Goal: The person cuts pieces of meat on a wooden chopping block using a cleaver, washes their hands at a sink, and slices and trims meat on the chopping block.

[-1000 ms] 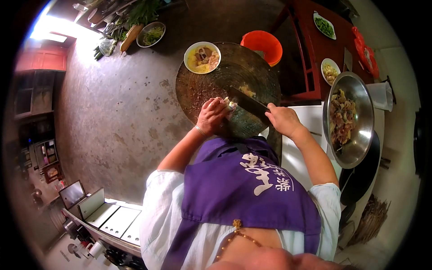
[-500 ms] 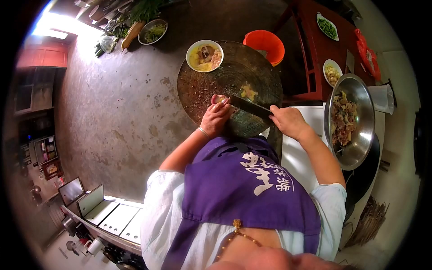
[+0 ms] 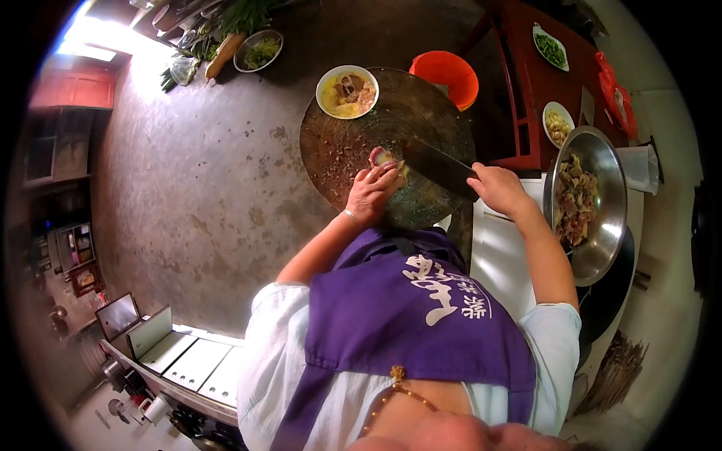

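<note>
My left hand (image 3: 371,197) is closed on a small pinkish piece of meat (image 3: 380,156) at the middle of a round wooden chopping block (image 3: 331,154). Yellowish scraps show beside its fingertips, partly hidden. In my right hand (image 3: 498,188) is the handle of a cleaver (image 3: 438,167). The dark blade points up and left over the block, its tip to the right of the meat and apart from it. On the block's far left edge stands a white bowl (image 3: 322,104) with yellow liquid and meat pieces.
At right a steel basin (image 3: 614,203) holds chopped meat. An orange-red bucket (image 3: 460,79) stands behind the block. The dark red table (image 3: 519,83) bears a plate of chopped greens (image 3: 550,51) and a dish of pale yellow pieces (image 3: 556,124). Vegetables and a metal bowl (image 3: 258,52) lie far left.
The cleaver has moved right, away from the meat and my left fingertips. My left hand has shifted right with the meat, over to the yellowish scraps.
</note>
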Tool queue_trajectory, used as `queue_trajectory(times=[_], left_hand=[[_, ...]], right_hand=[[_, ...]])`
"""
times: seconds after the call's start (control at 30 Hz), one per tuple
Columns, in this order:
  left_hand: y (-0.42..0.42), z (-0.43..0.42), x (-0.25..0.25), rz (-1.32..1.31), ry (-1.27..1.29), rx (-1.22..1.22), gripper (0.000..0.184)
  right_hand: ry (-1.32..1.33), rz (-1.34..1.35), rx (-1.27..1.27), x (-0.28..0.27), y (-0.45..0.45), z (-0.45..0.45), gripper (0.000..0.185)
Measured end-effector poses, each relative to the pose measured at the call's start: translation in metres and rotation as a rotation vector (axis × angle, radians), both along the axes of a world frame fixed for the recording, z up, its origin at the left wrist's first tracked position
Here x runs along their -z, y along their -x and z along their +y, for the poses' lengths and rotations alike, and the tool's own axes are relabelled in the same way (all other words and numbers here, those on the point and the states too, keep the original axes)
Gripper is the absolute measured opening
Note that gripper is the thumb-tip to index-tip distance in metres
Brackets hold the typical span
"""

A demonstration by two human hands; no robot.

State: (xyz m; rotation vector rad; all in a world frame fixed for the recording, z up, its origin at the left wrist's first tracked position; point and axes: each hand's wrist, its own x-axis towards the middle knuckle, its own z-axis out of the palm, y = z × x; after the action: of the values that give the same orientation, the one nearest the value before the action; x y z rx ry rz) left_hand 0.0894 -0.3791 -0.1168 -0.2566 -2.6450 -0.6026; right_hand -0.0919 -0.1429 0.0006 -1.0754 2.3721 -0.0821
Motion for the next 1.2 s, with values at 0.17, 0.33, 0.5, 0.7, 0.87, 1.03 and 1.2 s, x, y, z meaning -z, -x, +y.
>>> queue_trajectory(times=[0.17,0.33,0.5,0.7,0.87,1.03,1.2], left_hand=[[0.001,0.002,-0.003,0.041,-0.023,-0.009,0.037],[0.001,0.003,-0.004,-0.026,-0.008,-0.059,0.036],[-0.006,0.002,0.004,-0.034,-0.008,-0.087,0.034],[-0.008,-0.001,0.008,0.006,0.022,-0.07,0.034],[-0.003,0.001,-0.006,0.028,0.039,-0.074,0.038],[-0.002,0.003,0.002,-0.03,0.043,-0.124,0.036],[-0.007,0.003,0.001,-0.021,0.003,-0.126,0.036]], right_hand=[[0.076,0.015,0.066,-0.003,-0.032,0.005,0.023],[0.113,-0.001,0.129,0.021,-0.057,0.002,0.024],[0.124,0.065,0.17,0.026,-0.054,0.002,0.024],[0.14,0.085,0.163,0.021,-0.058,-0.001,0.023],[0.119,0.027,0.152,0.021,-0.065,-0.002,0.025],[0.088,0.041,0.198,0.029,-0.048,-0.003,0.027],[0.096,0.052,0.302,0.034,-0.052,-0.001,0.027]])
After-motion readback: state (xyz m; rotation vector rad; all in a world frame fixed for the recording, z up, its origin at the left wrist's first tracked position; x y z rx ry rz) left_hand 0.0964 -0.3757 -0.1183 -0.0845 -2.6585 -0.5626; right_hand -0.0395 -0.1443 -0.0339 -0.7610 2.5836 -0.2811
